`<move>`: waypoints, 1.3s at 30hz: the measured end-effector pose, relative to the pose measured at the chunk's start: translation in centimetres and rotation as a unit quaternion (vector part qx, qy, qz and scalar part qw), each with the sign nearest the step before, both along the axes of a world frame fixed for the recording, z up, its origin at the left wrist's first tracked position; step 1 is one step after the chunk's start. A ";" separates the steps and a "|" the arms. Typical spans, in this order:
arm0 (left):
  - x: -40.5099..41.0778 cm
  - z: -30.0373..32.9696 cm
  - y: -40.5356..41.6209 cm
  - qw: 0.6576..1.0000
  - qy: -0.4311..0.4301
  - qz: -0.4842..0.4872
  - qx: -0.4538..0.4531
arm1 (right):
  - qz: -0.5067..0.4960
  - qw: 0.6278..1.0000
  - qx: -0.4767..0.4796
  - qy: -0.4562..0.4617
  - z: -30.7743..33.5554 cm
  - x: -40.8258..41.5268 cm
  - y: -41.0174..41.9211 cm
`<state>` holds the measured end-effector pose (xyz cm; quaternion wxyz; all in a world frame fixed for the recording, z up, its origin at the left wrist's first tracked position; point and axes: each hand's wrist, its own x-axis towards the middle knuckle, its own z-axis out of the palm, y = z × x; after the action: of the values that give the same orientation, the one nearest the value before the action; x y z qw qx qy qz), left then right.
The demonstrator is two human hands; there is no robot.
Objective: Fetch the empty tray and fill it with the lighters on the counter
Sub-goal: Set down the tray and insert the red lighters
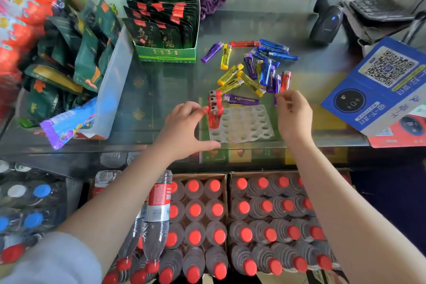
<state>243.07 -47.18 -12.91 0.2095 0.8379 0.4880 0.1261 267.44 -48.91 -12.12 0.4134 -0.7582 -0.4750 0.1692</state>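
Here the white tray (244,125) lies flat at the near edge of the glass bench (161,90), three red lighters (215,110) standing upright in its left column. The left hand (184,129) touches them with curled fingertips, thumb spread along the tray's near edge; its grip looks loose. The right hand (292,113) pinches a purple lighter (275,100) just right of the tray. Loose lighters (253,69) lie scattered farther back.
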 end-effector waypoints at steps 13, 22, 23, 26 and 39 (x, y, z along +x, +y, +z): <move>1.7 -0.8 0.5 0.996 0.034 0.070 0.032 | -0.028 0.986 -0.152 -0.059 0.6 4.1 5.4; 1.2 -0.7 0.9 0.998 0.013 0.065 -0.003 | 0.001 0.994 -0.103 0.033 1.9 3.3 0.3; 1.3 -0.7 0.9 0.998 0.015 0.067 0.002 | 0.023 0.995 -0.090 0.049 2.3 2.7 -0.3; 1.6 -0.5 0.8 0.997 0.018 0.075 0.004 | 0.147 0.971 -0.059 0.181 3.6 -0.3 -1.8; 1.2 -0.6 0.7 0.998 -0.001 0.064 0.015 | 0.234 0.961 -0.022 0.143 1.9 -6.5 -2.2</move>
<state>244.32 -46.45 -13.46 0.1888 0.8080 0.5382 0.1479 260.89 -51.13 -10.24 0.4089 -0.6026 -0.5712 0.3787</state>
